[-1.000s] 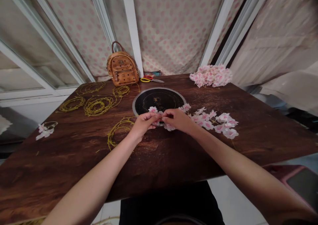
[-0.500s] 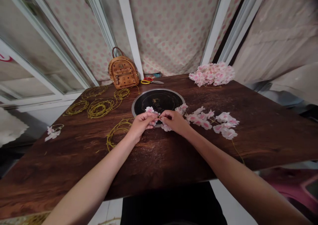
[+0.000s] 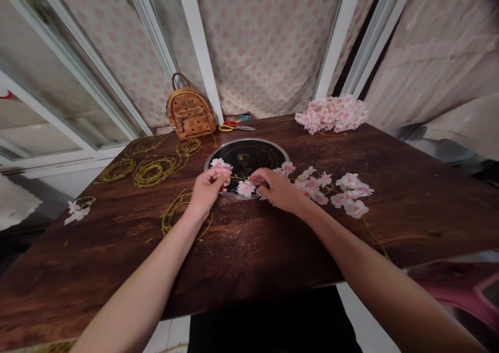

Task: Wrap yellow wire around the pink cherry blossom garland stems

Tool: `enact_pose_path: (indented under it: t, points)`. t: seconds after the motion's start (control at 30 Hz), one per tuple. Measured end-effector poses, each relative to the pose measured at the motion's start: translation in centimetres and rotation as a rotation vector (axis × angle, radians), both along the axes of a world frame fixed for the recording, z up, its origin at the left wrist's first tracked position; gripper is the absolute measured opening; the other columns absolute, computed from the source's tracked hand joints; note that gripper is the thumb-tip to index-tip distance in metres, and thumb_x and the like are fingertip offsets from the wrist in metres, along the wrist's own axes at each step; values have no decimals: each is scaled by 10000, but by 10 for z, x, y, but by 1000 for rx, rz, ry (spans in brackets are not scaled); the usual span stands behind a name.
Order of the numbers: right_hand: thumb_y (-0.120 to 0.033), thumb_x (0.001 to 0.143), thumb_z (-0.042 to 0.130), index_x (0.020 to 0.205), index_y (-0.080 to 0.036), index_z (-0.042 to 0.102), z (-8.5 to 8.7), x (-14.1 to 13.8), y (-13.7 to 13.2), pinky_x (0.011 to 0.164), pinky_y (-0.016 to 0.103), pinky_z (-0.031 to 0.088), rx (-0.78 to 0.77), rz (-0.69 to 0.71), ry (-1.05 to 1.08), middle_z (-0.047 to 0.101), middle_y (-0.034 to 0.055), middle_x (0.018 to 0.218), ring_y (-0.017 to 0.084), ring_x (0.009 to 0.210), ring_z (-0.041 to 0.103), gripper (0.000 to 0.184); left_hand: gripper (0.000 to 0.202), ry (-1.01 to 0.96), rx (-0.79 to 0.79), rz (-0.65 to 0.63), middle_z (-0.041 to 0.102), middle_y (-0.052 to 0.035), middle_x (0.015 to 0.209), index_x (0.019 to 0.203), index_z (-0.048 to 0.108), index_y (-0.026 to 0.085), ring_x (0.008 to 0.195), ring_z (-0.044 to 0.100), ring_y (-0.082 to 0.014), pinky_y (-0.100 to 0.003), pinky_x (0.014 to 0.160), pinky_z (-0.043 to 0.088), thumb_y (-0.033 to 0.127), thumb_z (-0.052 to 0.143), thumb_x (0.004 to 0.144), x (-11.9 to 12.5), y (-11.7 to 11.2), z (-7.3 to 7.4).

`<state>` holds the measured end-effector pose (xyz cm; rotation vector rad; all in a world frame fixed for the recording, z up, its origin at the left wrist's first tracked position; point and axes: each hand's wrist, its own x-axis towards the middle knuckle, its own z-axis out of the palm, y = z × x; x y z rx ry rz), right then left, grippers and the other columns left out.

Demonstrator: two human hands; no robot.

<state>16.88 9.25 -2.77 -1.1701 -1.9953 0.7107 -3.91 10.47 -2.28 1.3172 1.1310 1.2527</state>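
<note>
A garland of pink-and-white artificial blossoms on a thin yellow-green stem [image 3: 239, 178] stretches across the front of a round black turntable [image 3: 249, 150] with a silver rim. My left hand [image 3: 210, 186] pinches it near the left end, where a blossom cluster [image 3: 221, 164] shows above the fingers. My right hand [image 3: 277, 187] curls its thumb and fingers around the stem farther right; the exact contact is partly hidden. Between the hands hangs a single blossom [image 3: 246, 188]. Beyond my right hand more blossoms [image 3: 312, 185] of the garland lie on the wooden table.
Coils of bare yellow-green stem [image 3: 156, 170] lie on the left of the table [image 3: 241, 254], one coil [image 3: 171, 215] beside my left forearm. A brown backpack [image 3: 191, 111], scissors [image 3: 236, 127] and a blossom pile [image 3: 331, 114] stand along the back. A small blossom sprig [image 3: 79, 210] lies far left.
My hands have drawn apart, the left one moving left with the garland's end. A length of stem and a blossom now show between them. The view has shifted slightly.
</note>
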Motion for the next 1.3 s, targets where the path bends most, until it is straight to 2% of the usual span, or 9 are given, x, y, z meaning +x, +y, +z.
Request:
enact_pose_path:
  t: [0.17,0.4,0.67,0.8,0.9,0.97,1.1,1.23,1.3]
  points:
    - [5,722,421,960,-191,610,4,2,1,878,318,476,86,48,73,669,62,1007,164,955,623,362,318,-28,-40,7,616,-9,692,843,705,138,592,521,-100,-206,556,426,409,773,691,-7,-1,0]
    - [19,710,381,697,-191,636,1,3,3,880,318,453,129,144,-69,679,43,995,154,946,621,330,304,-23,-72,-25,623,-11,711,865,700,138,622,537,-99,-199,567,433,393,758,708,-6,-3,-6]
    - [6,692,363,543,-185,506,6,2,-1,799,303,451,94,-72,-32,673,44,884,145,850,619,281,213,-15,-87,-21,599,0,665,790,682,134,579,512,-90,-192,528,410,333,720,723,0,-7,-7]
    - [4,728,393,641,-194,576,4,-10,-10,820,296,452,96,-38,-96,664,27,868,141,836,611,284,269,-65,-85,76,596,6,669,812,682,130,582,512,-94,-200,539,424,358,749,686,-4,-3,-9]
    - [-38,805,416,843,-202,634,2,-22,-21,928,317,436,160,118,-155,659,44,1036,160,991,599,276,276,-121,-39,182,587,12,679,831,679,133,572,498,-87,-198,535,416,353,751,681,-9,1,-10]
    - [-85,837,451,985,-196,631,5,-27,-27,989,349,404,208,134,-223,617,81,1170,193,1117,551,259,265,-147,6,229,580,12,685,828,675,134,573,490,-84,-195,532,414,347,746,688,-11,3,-9]
    - [-149,873,476,1008,-164,624,33,-14,-37,917,376,414,213,-10,-445,617,128,1116,239,1037,569,202,262,-163,21,251,575,8,707,831,665,133,601,499,-90,-196,546,436,343,744,695,-12,2,-5]
    - [-225,895,478,862,-196,626,68,32,-51,728,319,410,149,-225,-574,664,68,890,196,794,603,155,262,-175,16,258,573,10,711,837,662,129,601,494,-87,-192,547,437,332,738,690,-11,0,-3]
    - [-322,883,518,801,-212,624,75,61,-59,661,319,383,105,-395,-673,658,52,765,202,716,598,173,255,-187,23,262,575,10,708,835,663,128,599,496,-87,-191,544,437,319,736,683,-11,0,-3]
